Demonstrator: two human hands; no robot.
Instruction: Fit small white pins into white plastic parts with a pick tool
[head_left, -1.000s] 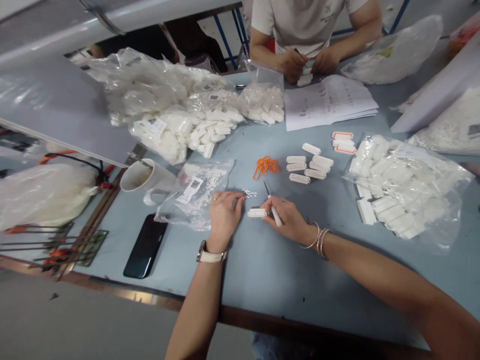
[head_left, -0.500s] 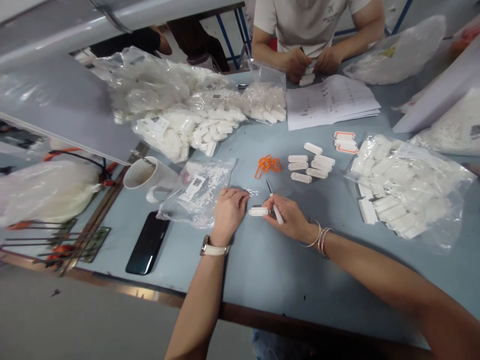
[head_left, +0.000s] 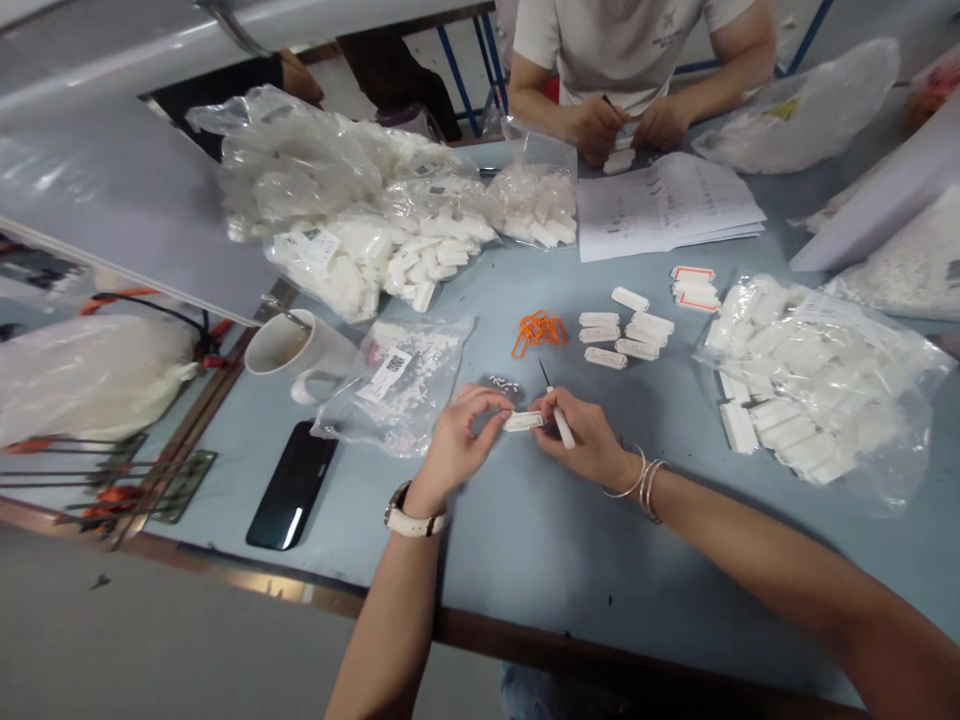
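A small oblong white plastic casing is held just above the blue table between my two hands. My left hand pinches with thumb and forefinger at its left end; whether a tiny part is also between the fingertips, I cannot tell. My right hand steadies the right end and also grips a white-handled tool, its thin dark shaft pointing up and away. Tiny white parts lie just beyond my left fingers. Behind them is a pile of orange frames. Several similar white casings lie to the right of that pile.
A clear bag of tiny parts, a mug and a phone are left. Bags of white casings stand right and at the back left. Across the table, a person's hands work near paper sheets.
My left hand has moved from the tiny white parts to the left end of the casing. My right hand has shifted slightly right, still with the tool and casing.
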